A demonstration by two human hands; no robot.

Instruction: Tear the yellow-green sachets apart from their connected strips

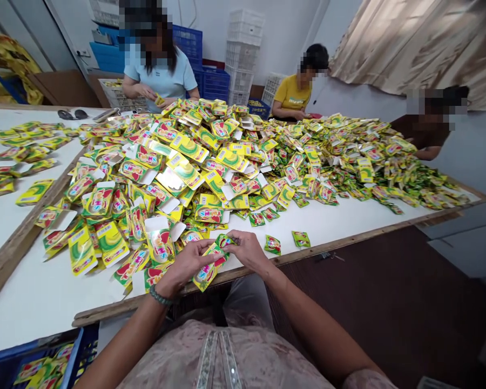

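At the near edge of the counter (340, 217), just in front of the wearer's body, the left hand (187, 265) grips a yellow-green box (206, 274), thumb across its printed front. The box is tilted, its lower end reaching over the wooden edging (297, 258) and its upper end turned toward the right hand (247, 249). That hand is closed at the fingertips, pinching a small green packet (223, 241) right at the top of the box; whether any of the packet is inside cannot be told. A dark braided bracelet (161, 296) circles the left wrist.

Two loose packets (272, 245) lie flat on the white surface to the right of the hands, slightly apart from each other. Beyond the hands rises a broad heap of boxes (186, 167), many with white flaps sticking out, and to the right it merges into a spread of small packets (405, 181). A wooden strip (29, 237) runs along the left side of the heap, with more boxes lying past it. Below the counter at lower left, a blue crate (78, 359) holds similar yellow-green items. Across the heap sit three co-workers (160, 73), one in light blue, one in yellow and one in dark brown.
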